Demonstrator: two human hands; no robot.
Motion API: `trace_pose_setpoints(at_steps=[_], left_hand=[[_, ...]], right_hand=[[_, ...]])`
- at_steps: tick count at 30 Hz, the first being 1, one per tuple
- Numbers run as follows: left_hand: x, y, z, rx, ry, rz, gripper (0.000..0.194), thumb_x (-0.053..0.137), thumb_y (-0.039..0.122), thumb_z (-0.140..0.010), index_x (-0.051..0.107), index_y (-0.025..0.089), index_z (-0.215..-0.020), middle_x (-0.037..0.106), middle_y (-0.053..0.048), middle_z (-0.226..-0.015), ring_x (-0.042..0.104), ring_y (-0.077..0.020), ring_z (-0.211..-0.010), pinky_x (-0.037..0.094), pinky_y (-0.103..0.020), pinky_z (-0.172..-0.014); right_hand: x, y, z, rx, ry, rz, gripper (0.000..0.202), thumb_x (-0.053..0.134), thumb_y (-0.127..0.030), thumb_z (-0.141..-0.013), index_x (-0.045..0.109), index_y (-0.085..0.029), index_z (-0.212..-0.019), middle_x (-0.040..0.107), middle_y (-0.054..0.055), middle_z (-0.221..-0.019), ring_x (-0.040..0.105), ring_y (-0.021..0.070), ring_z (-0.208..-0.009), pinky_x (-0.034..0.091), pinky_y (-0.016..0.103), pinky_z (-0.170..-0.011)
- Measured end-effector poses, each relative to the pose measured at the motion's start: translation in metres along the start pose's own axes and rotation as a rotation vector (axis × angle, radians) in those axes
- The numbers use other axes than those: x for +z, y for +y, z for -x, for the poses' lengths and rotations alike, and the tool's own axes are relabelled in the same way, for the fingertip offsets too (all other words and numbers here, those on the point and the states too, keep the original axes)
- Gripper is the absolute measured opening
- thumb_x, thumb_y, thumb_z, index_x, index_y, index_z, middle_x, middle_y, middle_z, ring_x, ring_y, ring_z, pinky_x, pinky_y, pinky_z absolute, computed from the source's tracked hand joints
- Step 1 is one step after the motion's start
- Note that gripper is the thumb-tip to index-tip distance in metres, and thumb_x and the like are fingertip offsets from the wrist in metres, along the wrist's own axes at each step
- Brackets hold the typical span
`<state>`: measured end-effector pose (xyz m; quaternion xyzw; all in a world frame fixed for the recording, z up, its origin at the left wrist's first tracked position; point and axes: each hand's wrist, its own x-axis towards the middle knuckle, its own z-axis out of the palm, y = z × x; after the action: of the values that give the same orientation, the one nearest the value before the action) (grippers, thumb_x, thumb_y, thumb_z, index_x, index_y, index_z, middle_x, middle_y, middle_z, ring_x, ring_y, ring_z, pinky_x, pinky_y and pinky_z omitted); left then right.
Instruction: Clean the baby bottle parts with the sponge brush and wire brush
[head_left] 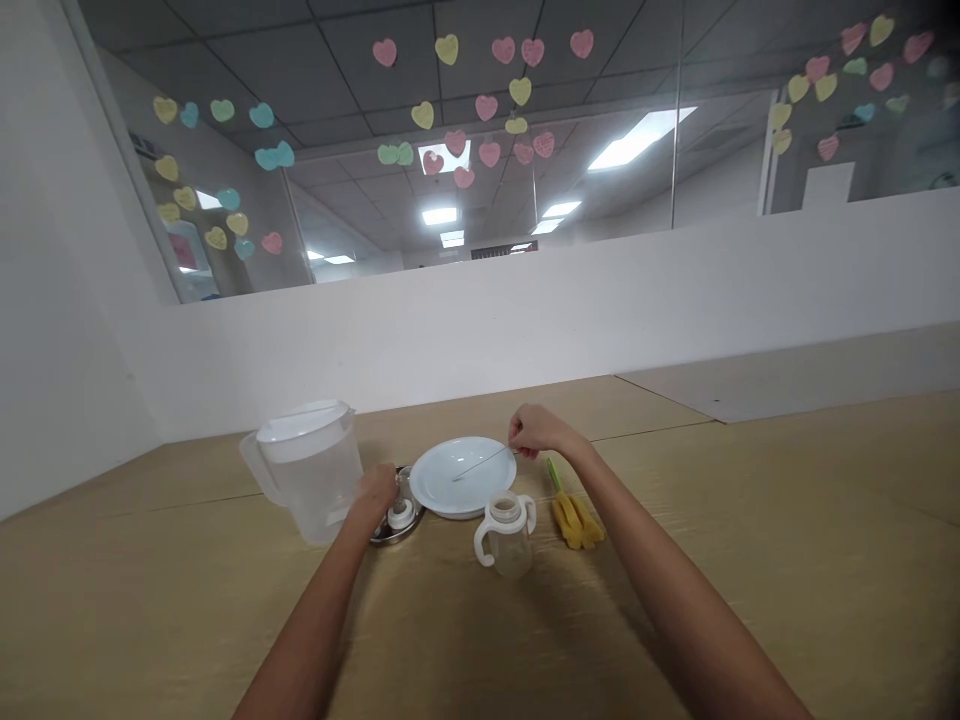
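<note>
My right hand is closed in a pinch at the right rim of a white bowl. It holds a thin wire brush, whose far end reaches down into the bowl. To the bowl's left, my left hand is curled over a small round metal tray, by a clear part on it; what its fingers grip is hidden. A white bottle top lies on that tray. In front of the bowl stands a clear baby bottle without a lid, with two white handles.
A lidded clear plastic pitcher stands left of my left hand. A yellow sponge brush with a green handle lies beside my right forearm. Behind the wooden table rise a white wall and a window with heart-shaped notes.
</note>
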<state>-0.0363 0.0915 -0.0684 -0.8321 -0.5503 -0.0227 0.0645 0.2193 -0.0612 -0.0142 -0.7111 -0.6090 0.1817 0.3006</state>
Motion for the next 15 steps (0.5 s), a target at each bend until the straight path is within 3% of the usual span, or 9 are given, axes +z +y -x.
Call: trace_pose_setpoints(at_steps=[9, 15], left_hand=[[-0.026, 0.003, 0.01, -0.009, 0.035, -0.018, 0.02, 0.052, 0.006, -0.067, 0.066, 0.007, -0.082, 0.064, -0.022, -0.093, 0.061, -0.0298, -0.089, 0.047, -0.032, -0.071], [-0.052, 0.008, 0.023, -0.023, 0.053, -0.041, 0.02, 0.052, 0.006, -0.066, 0.065, 0.01, -0.081, 0.064, -0.019, -0.094, 0.061, -0.0297, -0.09, 0.047, -0.034, -0.072]], right_hand=[[-0.024, -0.014, 0.02, -0.058, 0.216, -0.075, 0.006, 0.055, -0.007, -0.064, 0.06, -0.01, -0.065, 0.063, 0.006, -0.057, 0.057, 0.0111, -0.046, 0.043, 0.016, -0.042], [-0.041, -0.03, 0.039, -0.114, 0.461, -0.15, 0.011, 0.055, -0.014, -0.07, 0.064, -0.012, -0.076, 0.065, 0.005, -0.069, 0.058, 0.01, -0.053, 0.046, 0.016, -0.048]])
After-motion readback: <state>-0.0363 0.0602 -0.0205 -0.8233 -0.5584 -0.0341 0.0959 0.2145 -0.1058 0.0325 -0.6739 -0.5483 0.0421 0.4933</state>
